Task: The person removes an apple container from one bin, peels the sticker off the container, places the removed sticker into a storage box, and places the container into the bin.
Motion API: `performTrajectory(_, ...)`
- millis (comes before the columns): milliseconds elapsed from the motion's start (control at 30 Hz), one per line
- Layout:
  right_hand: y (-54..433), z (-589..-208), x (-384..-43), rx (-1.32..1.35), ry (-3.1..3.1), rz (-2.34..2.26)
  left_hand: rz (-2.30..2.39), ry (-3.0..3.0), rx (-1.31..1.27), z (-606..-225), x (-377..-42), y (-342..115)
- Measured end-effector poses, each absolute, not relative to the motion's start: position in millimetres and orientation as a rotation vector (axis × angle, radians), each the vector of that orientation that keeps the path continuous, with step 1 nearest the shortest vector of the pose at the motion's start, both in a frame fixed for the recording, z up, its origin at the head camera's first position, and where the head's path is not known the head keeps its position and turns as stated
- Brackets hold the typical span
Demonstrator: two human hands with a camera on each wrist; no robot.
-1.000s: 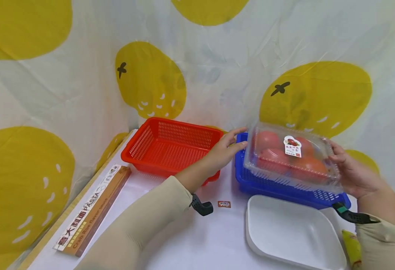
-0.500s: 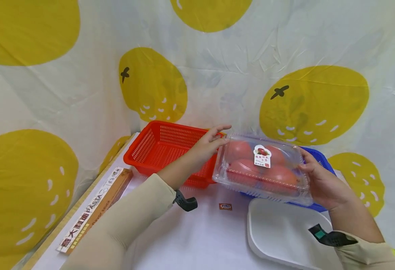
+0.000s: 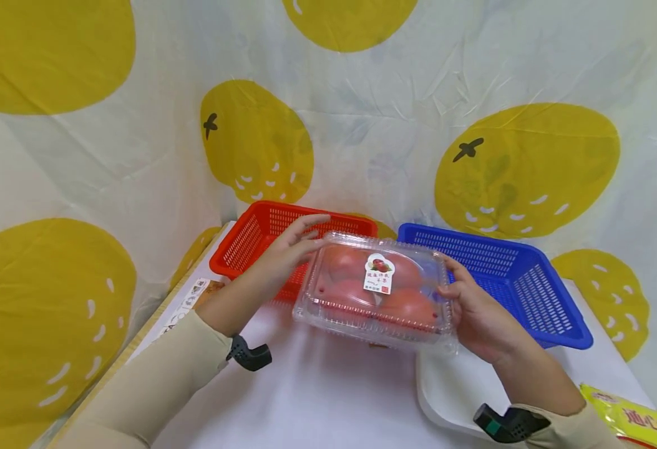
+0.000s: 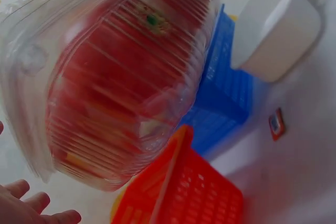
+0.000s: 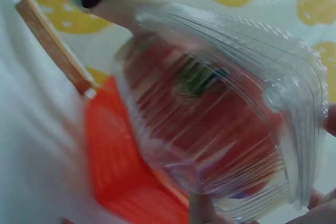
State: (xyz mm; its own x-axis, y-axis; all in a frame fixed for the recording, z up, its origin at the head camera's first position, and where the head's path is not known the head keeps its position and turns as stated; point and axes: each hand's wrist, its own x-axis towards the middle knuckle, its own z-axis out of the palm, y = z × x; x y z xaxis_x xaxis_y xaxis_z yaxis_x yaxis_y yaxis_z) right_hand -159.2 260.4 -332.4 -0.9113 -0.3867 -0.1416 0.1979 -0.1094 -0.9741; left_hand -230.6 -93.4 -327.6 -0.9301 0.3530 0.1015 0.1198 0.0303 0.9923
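Observation:
A clear plastic box (image 3: 375,296) of red tomatoes hangs in the air between both hands, its lid up with a white label (image 3: 380,273) on it. My right hand (image 3: 480,318) grips the box's right end, thumb on the top edge and some fingers hidden behind. At the far left corner is my left hand (image 3: 283,252), its fingers extended along the edge. The left wrist view has these fingertips (image 4: 65,216) beside the box with a gap between. The red basket (image 3: 244,246) lies behind the left hand. Behind and right of the box stands the blue basket (image 3: 536,280).
A white tray (image 3: 457,386) sits in front of the blue basket, partly under the right arm. To its right lies a yellow packet (image 3: 637,415). The pasta box (image 3: 190,305) is mostly covered by the left arm. A small red wrapper (image 4: 276,124) lies on the table.
The tomato box has moved left, from over the blue basket to the middle of the table, in front of the baskets. Both hands moved left with it, and the blue basket came into view.

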Motion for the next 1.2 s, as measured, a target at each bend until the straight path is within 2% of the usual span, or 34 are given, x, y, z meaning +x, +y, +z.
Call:
performTrajectory(333,201.2,-348.4,-154.4,-0.131,1.709,-2.127,2.097,2.167,0.457,-342.7,-204.7,-140.2)
performTrajectory(600,162.4,-371.2,-137.5,-0.140,1.712,-2.129,2.115,2.229,0.429,-366.8,-184.4,-171.4)
performTrajectory(967,128.6,-408.8,-111.4,-0.096,1.647,-2.092,2.076,2.313,0.496,-409.1,-147.7,-201.2)
performTrajectory(1200,114.5,-435.1,-102.5,-0.091,1.637,-2.104,2.035,2.326,0.568,-437.2,-139.1,-213.9)
